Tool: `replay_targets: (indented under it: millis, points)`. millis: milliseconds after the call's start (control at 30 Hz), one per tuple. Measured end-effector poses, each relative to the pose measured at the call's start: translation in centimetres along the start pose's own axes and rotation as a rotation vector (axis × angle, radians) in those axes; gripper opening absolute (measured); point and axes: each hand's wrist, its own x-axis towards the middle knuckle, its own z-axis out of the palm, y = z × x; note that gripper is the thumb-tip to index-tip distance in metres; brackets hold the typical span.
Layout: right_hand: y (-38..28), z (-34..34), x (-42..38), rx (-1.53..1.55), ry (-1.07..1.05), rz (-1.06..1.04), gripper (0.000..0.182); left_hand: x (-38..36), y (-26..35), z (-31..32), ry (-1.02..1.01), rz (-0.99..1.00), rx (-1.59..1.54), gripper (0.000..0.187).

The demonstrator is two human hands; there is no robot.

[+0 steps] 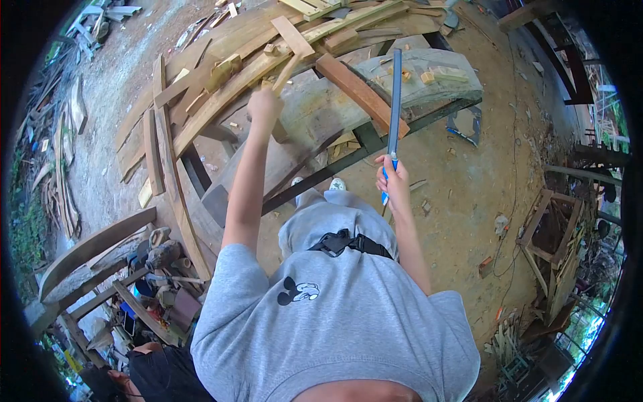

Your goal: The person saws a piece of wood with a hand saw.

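My left hand (pixel 266 107) is closed round the lower end of a narrow wooden stick (pixel 288 72), above the left part of the weathered workbench plank (pixel 308 110). On the right, my right hand (pixel 395 181) is closed on the blue handle of a long, straight, dark tool (pixel 396 94), which points away from me. The tool passes over the near end of a reddish-brown board (pixel 355 87) lying on the bench; whether they touch is unclear. Small pale wood blocks (pixel 442 75) sit on the bench to the right of the tool.
Long boards (pixel 234 84) are stacked beyond and left of the bench. A curved timber (pixel 94 248) and mixed tools lie at the left. A person in black (pixel 167 375) is at the lower left. A wooden frame (pixel 550 228) stands at the right.
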Motion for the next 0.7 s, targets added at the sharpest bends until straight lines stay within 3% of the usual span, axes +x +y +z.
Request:
replay_targets:
  millis: [67,200,267,467,567,633,700]
  points:
    - [0.2,0.1,0.1,0.262,-0.073,-0.021,0.022,0.0,-0.5,0.2,0.013,-0.055,0.027,0.024]
    - [0.2,1.5,0.5,0.251,0.004,-0.09,0.022,-1.7,0.1,0.5,0.009,-0.037,0.004,0.024]
    - [0.2,1.4,0.9,0.347,-0.16,-0.04,0.021,-2.5,0.7,0.6,0.01,-0.012,-0.022,0.024]
    - [-0.7,2.0,0.9,0.316,-0.246,-0.029,0.019,-4.4,3.4,-0.4,0.214,0.082,-0.133,0.028]
    - [-1.0,2.6,0.6,0.365,-0.28,-0.055,0.019,-5.1,5.8,-0.2,0.213,0.175,-0.178,0.033]
    - [-1.4,2.7,0.5,0.364,-0.278,-0.062,0.019,-4.6,6.8,1.3,0.223,0.37,-0.17,0.038]
    - [-1.5,2.7,0.4,0.366,-0.268,-0.073,0.019,-3.6,7.2,3.1,0.258,0.398,-0.102,0.038]
